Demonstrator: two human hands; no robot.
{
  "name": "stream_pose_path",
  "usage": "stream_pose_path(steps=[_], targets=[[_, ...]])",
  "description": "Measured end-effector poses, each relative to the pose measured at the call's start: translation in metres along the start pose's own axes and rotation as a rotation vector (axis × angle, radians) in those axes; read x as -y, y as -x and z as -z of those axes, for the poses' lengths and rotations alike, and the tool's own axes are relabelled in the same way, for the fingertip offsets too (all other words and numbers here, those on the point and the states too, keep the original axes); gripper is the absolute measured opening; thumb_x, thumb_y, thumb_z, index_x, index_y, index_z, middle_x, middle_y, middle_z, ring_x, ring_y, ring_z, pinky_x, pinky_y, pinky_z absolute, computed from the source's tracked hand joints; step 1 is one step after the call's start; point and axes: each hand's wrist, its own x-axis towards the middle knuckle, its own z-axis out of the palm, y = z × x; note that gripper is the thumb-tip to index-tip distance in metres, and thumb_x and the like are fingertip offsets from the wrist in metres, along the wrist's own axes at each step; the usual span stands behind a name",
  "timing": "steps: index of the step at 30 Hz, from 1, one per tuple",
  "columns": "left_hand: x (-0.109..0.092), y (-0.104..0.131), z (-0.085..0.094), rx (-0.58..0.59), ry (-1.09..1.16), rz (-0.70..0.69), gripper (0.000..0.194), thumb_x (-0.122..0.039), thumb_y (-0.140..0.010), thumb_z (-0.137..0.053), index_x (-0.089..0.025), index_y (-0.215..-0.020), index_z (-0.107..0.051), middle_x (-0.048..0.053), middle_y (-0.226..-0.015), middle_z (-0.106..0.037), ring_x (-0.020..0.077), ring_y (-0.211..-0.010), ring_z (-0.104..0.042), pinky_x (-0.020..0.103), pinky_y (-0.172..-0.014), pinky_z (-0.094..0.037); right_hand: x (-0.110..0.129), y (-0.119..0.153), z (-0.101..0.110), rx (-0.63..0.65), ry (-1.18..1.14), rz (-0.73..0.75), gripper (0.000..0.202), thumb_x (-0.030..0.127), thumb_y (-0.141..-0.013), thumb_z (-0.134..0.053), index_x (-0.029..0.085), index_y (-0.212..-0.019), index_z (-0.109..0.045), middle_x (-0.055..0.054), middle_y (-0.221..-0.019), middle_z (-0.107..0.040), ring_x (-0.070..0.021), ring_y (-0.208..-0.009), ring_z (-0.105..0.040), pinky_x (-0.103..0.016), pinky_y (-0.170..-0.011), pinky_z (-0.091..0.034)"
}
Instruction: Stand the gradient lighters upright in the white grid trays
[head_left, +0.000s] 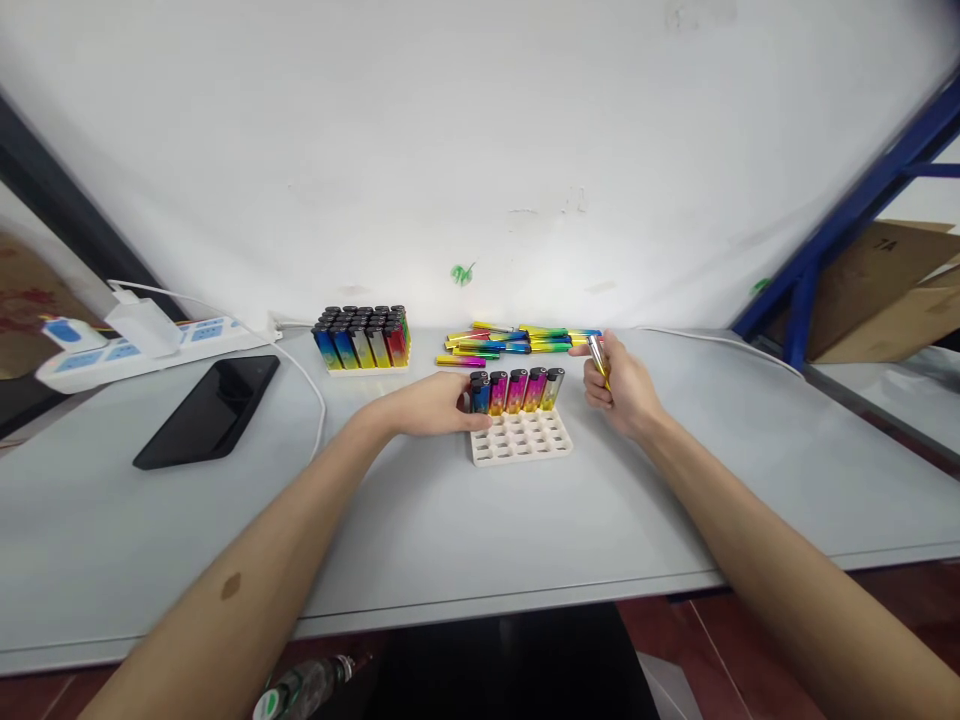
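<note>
In the middle of the desk lies a white slotted tray [523, 440], its far row holding several upright lighters [516, 390] in pink, gold and silver. My left hand [431, 405] is closed at the tray's left end, fingers and thumb around a blue lighter [480, 393] that stands in a slot. To the right of the tray and above the desk, my right hand [624, 388] grips a gold lighter [599, 362] with a shiny silvery end, tilted; its index finger points left. Behind the tray, a loose pile of colourful lighters [517, 340] lies near the wall.
A second tray [367, 371] packed with upright lighters stands at the back left. Further left are a black phone [210, 410], a white power strip [150, 352] with plugs, and a white cable [319, 400]. Cardboard boxes [885, 290] sit behind a blue frame [847, 215] at right.
</note>
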Motion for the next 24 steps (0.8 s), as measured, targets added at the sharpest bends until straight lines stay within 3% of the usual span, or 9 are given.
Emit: stream_pose_path(steps=[4, 6, 9, 14, 19, 24], targets=[[0.000, -0.001, 0.000, 0.006, -0.026, 0.023, 0.051, -0.060, -0.076, -0.062, -0.019, -0.106, -0.062, 0.009, -0.104, -0.071, 0.0255, -0.088, -0.064, 0.032, -0.069, -0.043, -0.001, -0.001, -0.001, -0.021, 0.046, 0.017, 0.048, 0.067, -0.076, -0.068, 0.023, -0.092, -0.060, 0.004, -0.063, -0.050, -0.0099, -0.046, -0.044, -0.023, -0.037, -0.035], [0.000, -0.001, 0.000, 0.015, -0.042, 0.031, 0.048, -0.061, -0.077, -0.061, -0.019, -0.099, -0.062, 0.009, -0.102, -0.071, 0.0252, -0.086, -0.064, 0.032, -0.067, -0.042, -0.002, -0.001, -0.002, -0.030, 0.061, 0.007, 0.049, 0.068, -0.074, -0.070, 0.024, -0.095, -0.059, 0.003, -0.067, -0.054, -0.0115, -0.050, -0.049, -0.024, -0.039, -0.038], [0.001, -0.002, 0.000, 0.023, -0.058, 0.036, 0.048, -0.062, -0.078, -0.059, -0.018, -0.096, -0.061, 0.009, -0.101, -0.071, 0.0250, -0.085, -0.064, 0.032, -0.065, -0.042, -0.003, -0.002, -0.002, -0.046, 0.013, -0.040, 0.051, 0.073, -0.075, -0.064, 0.025, -0.090, -0.057, 0.006, -0.059, -0.045, -0.0093, -0.044, -0.039, -0.021, -0.036, -0.028], [0.001, -0.001, -0.001, 0.013, -0.036, 0.010, 0.051, -0.060, -0.077, -0.060, -0.018, -0.105, -0.061, 0.009, -0.104, -0.071, 0.0245, -0.087, -0.064, 0.031, -0.067, -0.043, -0.001, -0.004, 0.002, -0.065, -0.017, -0.079, 0.062, 0.082, -0.080, -0.046, 0.022, -0.064, -0.046, 0.007, -0.052, -0.028, -0.0072, -0.041, -0.021, -0.021, -0.035, -0.014], [0.000, -0.001, -0.001, 0.003, -0.030, 0.015, 0.054, -0.061, -0.076, -0.060, -0.019, -0.109, -0.063, 0.008, -0.103, -0.072, 0.0259, -0.088, -0.065, 0.032, -0.072, -0.044, 0.006, 0.000, -0.002, -0.120, 0.003, -0.093, 0.051, 0.060, -0.090, -0.042, 0.023, -0.056, -0.034, 0.008, -0.048, -0.020, -0.0068, -0.039, -0.013, -0.022, -0.036, -0.011], [0.001, -0.001, -0.001, 0.000, -0.032, 0.023, 0.053, -0.061, -0.076, -0.061, -0.019, -0.107, -0.064, 0.008, -0.101, -0.072, 0.0258, -0.086, -0.065, 0.032, -0.070, -0.044, 0.011, 0.004, -0.006, -0.136, 0.000, -0.078, 0.044, 0.048, -0.091, -0.039, 0.023, -0.056, -0.032, 0.008, -0.046, -0.020, -0.0069, -0.039, -0.012, -0.022, -0.037, -0.011]])
